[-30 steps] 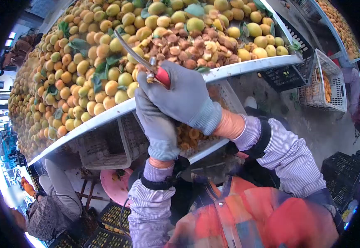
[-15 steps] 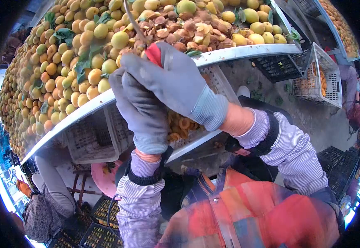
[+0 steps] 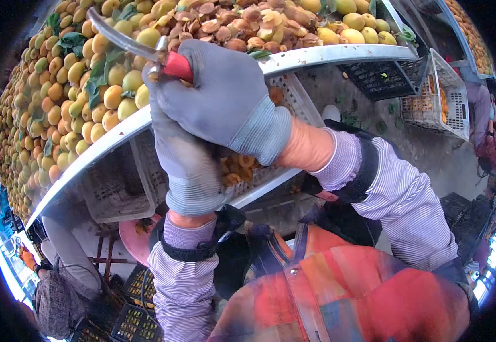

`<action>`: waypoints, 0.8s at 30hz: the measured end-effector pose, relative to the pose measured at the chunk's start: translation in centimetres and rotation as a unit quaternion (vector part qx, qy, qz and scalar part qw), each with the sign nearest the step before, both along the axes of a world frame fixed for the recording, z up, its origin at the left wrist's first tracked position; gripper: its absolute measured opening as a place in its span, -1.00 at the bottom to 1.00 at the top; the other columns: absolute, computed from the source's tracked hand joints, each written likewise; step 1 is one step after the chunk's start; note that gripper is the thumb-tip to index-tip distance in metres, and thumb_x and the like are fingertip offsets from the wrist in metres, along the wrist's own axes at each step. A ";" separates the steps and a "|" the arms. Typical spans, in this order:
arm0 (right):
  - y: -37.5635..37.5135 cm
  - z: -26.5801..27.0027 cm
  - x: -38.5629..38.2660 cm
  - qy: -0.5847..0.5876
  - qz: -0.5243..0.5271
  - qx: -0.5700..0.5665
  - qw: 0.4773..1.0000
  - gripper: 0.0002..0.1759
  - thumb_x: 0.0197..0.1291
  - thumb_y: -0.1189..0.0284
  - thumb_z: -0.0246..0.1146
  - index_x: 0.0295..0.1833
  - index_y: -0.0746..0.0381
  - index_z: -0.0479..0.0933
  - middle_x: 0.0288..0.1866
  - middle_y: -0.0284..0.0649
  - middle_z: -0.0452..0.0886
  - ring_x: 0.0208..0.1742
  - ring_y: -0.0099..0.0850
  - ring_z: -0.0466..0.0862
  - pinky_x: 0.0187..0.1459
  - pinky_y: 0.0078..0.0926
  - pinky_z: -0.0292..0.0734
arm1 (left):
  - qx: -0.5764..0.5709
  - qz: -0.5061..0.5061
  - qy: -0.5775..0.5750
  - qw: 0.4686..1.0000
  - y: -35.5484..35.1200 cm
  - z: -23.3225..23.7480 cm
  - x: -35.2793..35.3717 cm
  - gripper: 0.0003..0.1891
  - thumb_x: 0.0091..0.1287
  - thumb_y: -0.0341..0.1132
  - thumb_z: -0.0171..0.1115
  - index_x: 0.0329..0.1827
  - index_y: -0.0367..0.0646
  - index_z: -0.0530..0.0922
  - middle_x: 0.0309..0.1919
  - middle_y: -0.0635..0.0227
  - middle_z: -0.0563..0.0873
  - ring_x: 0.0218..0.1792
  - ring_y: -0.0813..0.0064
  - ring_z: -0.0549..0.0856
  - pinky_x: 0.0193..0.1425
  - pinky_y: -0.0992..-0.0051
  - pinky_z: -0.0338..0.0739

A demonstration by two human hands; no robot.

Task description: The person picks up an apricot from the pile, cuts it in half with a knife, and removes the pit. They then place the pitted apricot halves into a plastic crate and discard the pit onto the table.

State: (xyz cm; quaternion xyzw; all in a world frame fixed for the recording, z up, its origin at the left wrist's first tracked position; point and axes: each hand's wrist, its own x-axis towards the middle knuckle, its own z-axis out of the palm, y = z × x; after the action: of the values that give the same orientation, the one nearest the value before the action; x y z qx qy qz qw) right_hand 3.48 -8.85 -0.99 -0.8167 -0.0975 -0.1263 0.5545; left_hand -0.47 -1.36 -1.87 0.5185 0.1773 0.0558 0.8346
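Observation:
My right hand (image 3: 216, 94), in a grey glove, is closed round the red handle (image 3: 178, 66) of a tool with a curved metal blade (image 3: 124, 39) that points to the upper left. My left hand (image 3: 179, 145), also gloved in grey, is under and against my right hand; its fingers are mostly hidden and blurred, so what it holds cannot be made out. Both hands are at the white table rim (image 3: 339, 54). Behind them lie whole yellow-orange fruits (image 3: 113, 97) and a heap of brown pits and opened pieces (image 3: 225, 28).
Below the rim, a light crate (image 3: 299, 102) holds orange fruit pieces. Another crate (image 3: 117, 182) and a pink basin (image 3: 137, 236) are at the left. A white crate (image 3: 439, 108) stands right. A co-worker's grey sleeve (image 3: 68, 251) shows lower left.
Both hands have moved slightly up and left in view. The curved blade has swung from pointing up to pointing upper left, and more of the red handle shows.

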 end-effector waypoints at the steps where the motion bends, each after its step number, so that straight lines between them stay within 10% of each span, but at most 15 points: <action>1: 0.0 0.0 0.1 0.003 0.003 -0.002 1.000 -0.71 0.01 0.17 0.24 -0.44 0.19 0.50 -0.59 -0.11 0.51 -0.49 -0.13 0.57 -0.45 -0.31 0.46 | -0.048 0.011 0.061 0.997 -0.2 0.9 -0.1 -0.53 0.42 -0.03 -0.10 0.21 -0.19 0.31 0.01 0.24 0.53 0.04 0.44 0.54 0.11 0.42 0.46; 3: -0.1 0.0 0.4 -0.046 0.016 -0.052 0.997 -0.70 -0.02 0.14 0.25 -0.43 0.17 0.51 -0.56 -0.11 0.53 -0.48 -0.13 0.59 -0.46 -0.29 0.46 | -0.099 0.023 0.122 0.987 0.4 1.1 -1.0 -0.52 0.41 -0.01 -0.09 0.20 -0.20 0.31 -0.01 0.22 0.55 0.03 0.42 0.54 0.09 0.41 0.48; 5: -0.1 0.1 0.5 -0.088 0.037 -0.062 0.994 -0.71 -0.04 0.16 0.27 -0.44 0.18 0.51 -0.55 -0.11 0.53 -0.49 -0.12 0.59 -0.47 -0.29 0.46 | 0.374 -0.169 -0.081 0.908 2.4 0.3 -2.0 -0.53 0.20 -0.26 0.18 0.15 -0.20 0.33 -0.05 0.25 0.57 -0.05 0.41 0.59 0.03 0.43 0.52; 7: -0.1 0.8 0.6 -0.096 0.063 -0.086 0.990 -0.74 -0.07 0.21 0.30 -0.42 0.18 0.52 -0.53 -0.11 0.53 -0.49 -0.13 0.59 -0.45 -0.30 0.46 | 0.516 -0.196 -0.175 0.815 2.7 0.6 -1.8 -0.48 0.05 -0.46 0.31 0.11 -0.18 0.35 -0.08 0.29 0.58 -0.12 0.43 0.63 -0.03 0.47 0.55; 8: -0.1 0.9 0.6 -0.104 0.069 -0.087 0.988 -0.74 -0.07 0.21 0.30 -0.42 0.18 0.52 -0.53 -0.11 0.53 -0.49 -0.13 0.59 -0.45 -0.30 0.46 | 0.136 -0.135 -0.010 0.981 2.3 1.2 -1.6 -0.50 0.05 -0.45 0.31 0.09 -0.17 0.37 -0.15 0.29 0.60 -0.19 0.42 0.65 -0.07 0.50 0.56; 9: -0.3 1.0 0.6 -0.093 0.083 -0.055 0.991 -0.72 -0.07 0.17 0.27 -0.43 0.17 0.52 -0.55 -0.10 0.54 -0.44 -0.12 0.60 -0.42 -0.29 0.48 | -0.272 -0.054 0.149 0.949 1.9 2.1 -1.2 -0.52 0.04 -0.45 0.31 0.07 -0.15 0.38 -0.22 0.28 0.62 -0.26 0.41 0.66 -0.12 0.53 0.57; 10: -0.4 1.1 0.7 -0.081 0.096 -0.022 0.992 -0.70 -0.07 0.13 0.25 -0.45 0.17 0.53 -0.57 -0.09 0.55 -0.40 -0.10 0.62 -0.39 -0.27 0.50 | -0.271 -0.053 0.138 0.951 1.7 1.6 -1.1 -0.52 0.04 -0.45 0.31 0.07 -0.15 0.38 -0.22 0.28 0.62 -0.26 0.41 0.66 -0.12 0.53 0.57; 11: -0.5 1.1 1.2 -0.023 0.091 0.025 0.995 -0.74 -0.02 0.17 0.24 -0.42 0.16 0.55 -0.57 -0.12 0.55 -0.43 -0.12 0.61 -0.39 -0.32 0.50 | 0.086 -0.066 -0.035 0.994 1.7 0.3 -1.4 -0.64 0.16 -0.25 0.22 0.01 -0.11 0.41 -0.33 0.33 0.60 -0.38 0.46 0.63 -0.27 0.57 0.55; 13: -1.6 1.1 1.6 -0.081 0.087 0.040 0.992 -0.80 0.01 0.31 0.21 -0.29 0.20 0.53 -0.44 -0.15 0.55 -0.43 -0.22 0.59 -0.39 -0.39 0.49 | 0.434 -0.053 -0.207 0.875 1.7 0.6 -1.2 -0.67 0.27 -0.06 0.12 -0.06 -0.07 0.43 -0.45 0.37 0.58 -0.50 0.52 0.60 -0.42 0.61 0.53; 15: -3.4 1.4 1.4 -0.126 0.081 0.031 0.988 -0.78 0.06 0.37 0.17 -0.20 0.25 0.51 -0.34 -0.19 0.55 -0.44 -0.35 0.57 -0.41 -0.49 0.46 | 0.020 -0.149 0.028 0.988 1.8 2.4 -0.7 -0.57 0.32 0.14 -0.08 -0.22 -0.06 0.46 -0.65 0.47 0.42 -0.74 0.63 0.32 -0.68 0.64 0.26; 16: -4.4 2.1 0.8 -0.011 0.105 0.097 0.990 -0.77 0.13 0.35 0.13 -0.16 0.26 0.50 -0.34 -0.20 0.56 -0.45 -0.40 0.56 -0.43 -0.53 0.45 | -0.196 -0.189 0.144 0.952 2.0 3.0 -0.4 -0.48 0.34 0.24 -0.17 -0.30 -0.06 0.47 -0.76 0.52 0.34 -0.86 0.69 0.18 -0.81 0.65 0.13; 20: -6.0 4.7 -1.1 0.358 0.169 0.204 0.895 -0.73 0.31 0.34 0.01 -0.02 0.26 0.47 -0.38 -0.23 0.57 -0.42 -0.44 0.59 -0.41 -0.54 0.48 | -0.170 -0.213 0.081 0.959 2.5 1.9 -0.4 -0.43 0.35 0.24 -0.20 -0.16 -0.14 0.49 -0.63 0.41 0.49 -0.77 0.64 0.33 -0.70 0.60 0.33; 24: -5.7 3.3 -2.1 0.236 0.190 0.248 0.920 -0.74 0.19 0.30 0.22 -0.18 0.29 0.52 -0.41 -0.36 0.52 -0.42 -0.64 0.49 -0.43 -0.68 0.37 | -0.227 -0.120 0.083 0.963 3.0 1.2 0.4 -0.42 0.37 0.18 -0.19 -0.01 -0.22 0.46 -0.42 0.27 0.59 -0.59 0.55 0.47 -0.48 0.48 0.47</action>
State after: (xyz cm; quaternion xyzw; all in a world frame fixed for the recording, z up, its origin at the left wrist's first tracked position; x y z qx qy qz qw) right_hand 1.38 -14.54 2.29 -0.6255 -0.0829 0.1582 0.7595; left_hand -0.03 1.63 -0.71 0.3352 0.1906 -0.1293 0.9135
